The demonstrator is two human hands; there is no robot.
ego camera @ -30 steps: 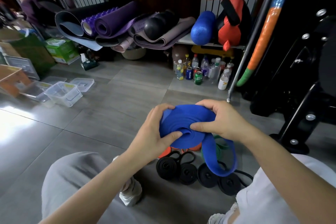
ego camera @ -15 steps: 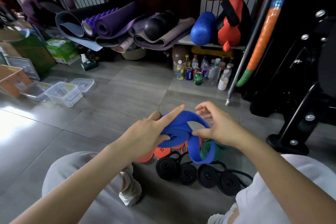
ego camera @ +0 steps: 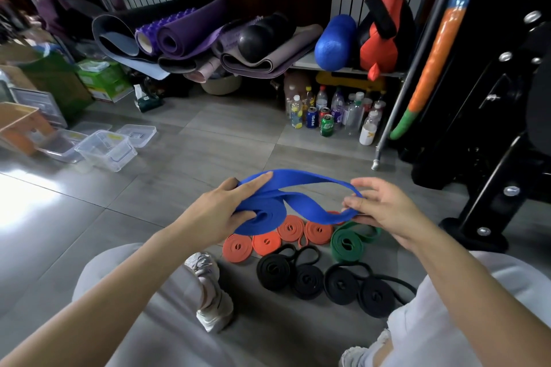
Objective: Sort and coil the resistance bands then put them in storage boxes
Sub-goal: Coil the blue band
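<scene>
I hold a wide blue resistance band [ego camera: 301,185] in the air between both hands. My left hand [ego camera: 220,211] grips its partly coiled end, thumb pressed into the coil's centre. My right hand [ego camera: 378,205] pinches the loose loop end, stretched out to the right. Below on the floor lie several coiled orange bands [ego camera: 267,243], a coiled green band [ego camera: 347,243] and several coiled black bands [ego camera: 307,278]. Clear plastic storage boxes [ego camera: 104,150] stand on the floor at the left.
Rolled yoga mats [ego camera: 179,39] and a blue foam roller [ego camera: 335,42] fill a low shelf at the back. Bottles and cans [ego camera: 326,116] stand under it. A black weight machine frame [ego camera: 492,158] rises at the right. My knees and shoe [ego camera: 208,286] are below.
The blue band was a tight coil held by both hands; now my right hand has pulled its free end out to the right, opening a long loop. The floor bands are uncovered.
</scene>
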